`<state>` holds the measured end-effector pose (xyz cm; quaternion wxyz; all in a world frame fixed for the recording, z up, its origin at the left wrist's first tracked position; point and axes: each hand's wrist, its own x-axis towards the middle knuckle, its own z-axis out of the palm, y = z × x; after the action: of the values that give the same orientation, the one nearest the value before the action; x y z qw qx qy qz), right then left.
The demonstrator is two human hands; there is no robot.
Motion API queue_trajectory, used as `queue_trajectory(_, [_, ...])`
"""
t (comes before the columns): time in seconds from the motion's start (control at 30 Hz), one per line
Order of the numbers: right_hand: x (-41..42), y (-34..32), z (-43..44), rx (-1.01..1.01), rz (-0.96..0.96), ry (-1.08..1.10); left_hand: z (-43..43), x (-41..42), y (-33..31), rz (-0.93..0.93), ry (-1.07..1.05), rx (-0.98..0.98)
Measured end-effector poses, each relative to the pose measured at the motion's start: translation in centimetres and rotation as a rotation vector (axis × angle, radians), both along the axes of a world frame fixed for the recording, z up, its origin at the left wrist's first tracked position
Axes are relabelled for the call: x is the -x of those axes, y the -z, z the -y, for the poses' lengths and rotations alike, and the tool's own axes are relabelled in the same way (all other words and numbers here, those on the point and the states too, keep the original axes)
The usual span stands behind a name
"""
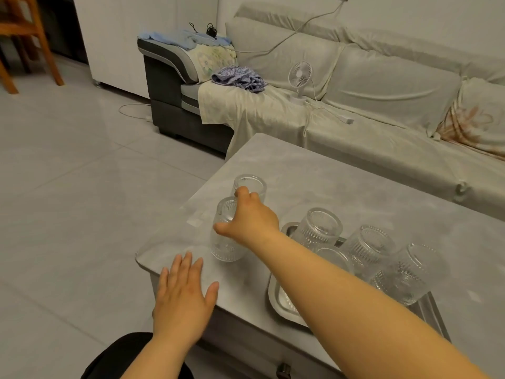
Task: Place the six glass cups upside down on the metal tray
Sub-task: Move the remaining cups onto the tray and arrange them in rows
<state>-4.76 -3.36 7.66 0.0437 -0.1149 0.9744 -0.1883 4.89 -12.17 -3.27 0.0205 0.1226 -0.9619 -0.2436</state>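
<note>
Two ribbed glass cups stand upright on the grey table: a near cup (224, 242) and a far cup (250, 186) just behind it. My right hand (247, 218) reaches over the near cup, its fingers wrapped around the upper part. My left hand (183, 294) lies flat and spread at the table's front left corner, holding nothing. The metal tray (281, 302) sits to the right, partly hidden by my right forearm. Several cups stand upside down on it, among them one at the back left (319, 227), one in the middle (369, 246) and one at the right (407, 272).
The grey marble-look table (341, 184) has a rounded front left corner and ends close to my left hand. A sofa (382, 105) draped in pale cloth runs behind it, with a small white fan (299, 77) and a cable on the seat. Tiled floor lies to the left.
</note>
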Motion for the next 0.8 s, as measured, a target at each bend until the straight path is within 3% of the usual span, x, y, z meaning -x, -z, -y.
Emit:
queue_trajectory(0.23, [-1.2,-5.2,-3.3,0.267,-0.092,-0.009,-0.2,-0.2,-0.6,-0.023,0.008,-0.057])
queue_trajectory(0.47, [-5.0,-10.8,-12.2,0.372,-0.208,0.035,-3.0,-0.8,-1.8,-0.127,0.21,-0.207])
queue_trajectory(0.8, [-10.2,-9.4,-23.8,0.213,-0.098,0.185,-7.3,-0.9,-1.8,-0.093,0.376,-0.205])
